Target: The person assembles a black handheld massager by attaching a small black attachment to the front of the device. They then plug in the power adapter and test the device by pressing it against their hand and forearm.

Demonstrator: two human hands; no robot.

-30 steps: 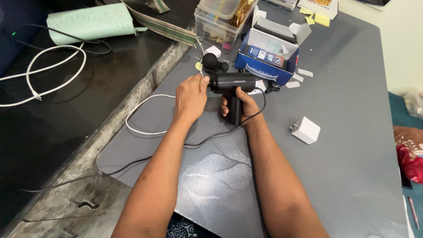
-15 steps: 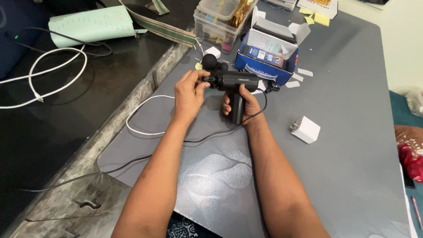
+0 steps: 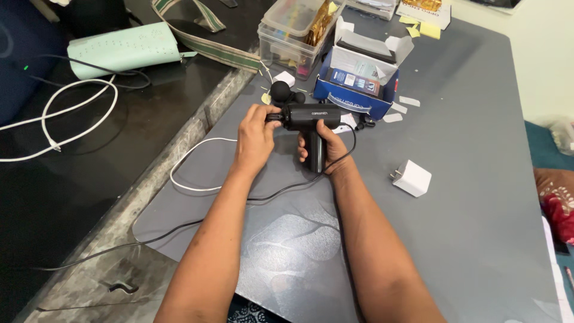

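Observation:
A black pistol-shaped massage gun (image 3: 311,116) is held above the grey table mat (image 3: 466,197). My right hand (image 3: 326,146) wraps its handle from behind. My left hand (image 3: 257,134) pinches the front tip of the barrel, where a small attachment sits under the fingers. A black ball-shaped head (image 3: 280,91) lies on the mat just beyond the gun. A thin black cable (image 3: 281,188) runs from near the handle toward the left edge.
An open blue and white box (image 3: 359,84) stands behind the gun, a clear plastic container (image 3: 296,30) beyond it. A white plug adapter (image 3: 412,177) lies right of my hands. A white cable (image 3: 185,179), paper scraps and a mint pouch (image 3: 122,51) lie left.
Both hands and the massage gun stay almost in place. My left hand has shifted slightly on the barrel tip, fingers now pinching it.

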